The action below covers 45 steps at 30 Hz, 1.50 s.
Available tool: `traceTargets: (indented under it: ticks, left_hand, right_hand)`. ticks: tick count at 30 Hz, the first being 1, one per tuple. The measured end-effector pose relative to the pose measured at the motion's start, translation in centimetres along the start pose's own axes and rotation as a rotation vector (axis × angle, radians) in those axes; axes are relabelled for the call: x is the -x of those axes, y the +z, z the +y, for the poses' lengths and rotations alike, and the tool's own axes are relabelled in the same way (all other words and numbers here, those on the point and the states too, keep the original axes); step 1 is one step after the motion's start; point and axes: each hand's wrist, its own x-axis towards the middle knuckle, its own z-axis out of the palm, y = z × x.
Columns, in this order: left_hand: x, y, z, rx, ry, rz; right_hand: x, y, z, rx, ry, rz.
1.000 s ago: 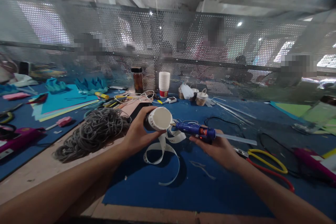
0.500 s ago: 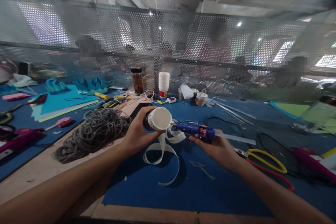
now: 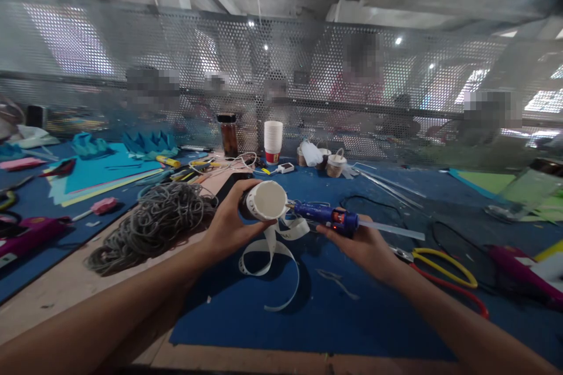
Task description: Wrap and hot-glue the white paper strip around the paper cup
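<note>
My left hand (image 3: 231, 217) is wrapped round a paper cup (image 3: 269, 200), its pale round end turned toward me. A printed white ribbon (image 3: 295, 229) trails from beneath the cup and curls over the blue mat (image 3: 246, 328). In my right hand (image 3: 358, 243) is a blue glue gun (image 3: 323, 217) with a small red light and a clear glue stick (image 3: 393, 228) out of its back. Its nozzle points left and meets the cup's right edge, or comes very close; I cannot tell which. Fingers of the right hand are partly hidden behind the gun.
Grey cord (image 3: 153, 225) lies heaped left of the cup. Scissors (image 3: 444, 266) with yellow and red handles lie right of my right hand. Behind stand stacked paper cups (image 3: 273, 140), a dark-lidded jar (image 3: 228, 136) and small cord-handled cups (image 3: 336, 165). A perforated metal screen (image 3: 290, 64) closes the back.
The cup has turned slightly in my left hand, so different lettering shows on its side. The glue gun stays at its edge. The whole view has shifted a little.
</note>
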Motion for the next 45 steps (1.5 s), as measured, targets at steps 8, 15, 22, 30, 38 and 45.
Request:
traceTargets:
  ticks: [8,15,22,30,38,45]
  left_hand:
    - [0.1,0.1,0.0,0.040,-0.006,0.000]
    - [0.0,0.3,-0.2,0.117,-0.060,0.030]
    - [-0.1,0.5,-0.5,0.234,-0.222,0.007]
    - [-0.2,0.5,-0.3,0.328,-0.368,-0.049]
    - [-0.1,0.6,-0.3,0.442,-0.427,-0.098]
    - [0.0,0.5,0.1,0.461,-0.434,-0.136]
  right_hand:
    - [-0.1,0.0,0.1,0.021,0.005,0.020]
    - [-0.1,0.1,0.5,-0.006,-0.005,0.082]
    - [0.2,0.1,0.9,-0.013,0.031,0.113]
    - [0.3,0.4,1.3,-0.050,-0.012,0.068]
    - [0.5,0.1,0.3,0.024,-0.029,0.028]
    - [0.3,0.1,0.3,0.047,-0.106,0.022]
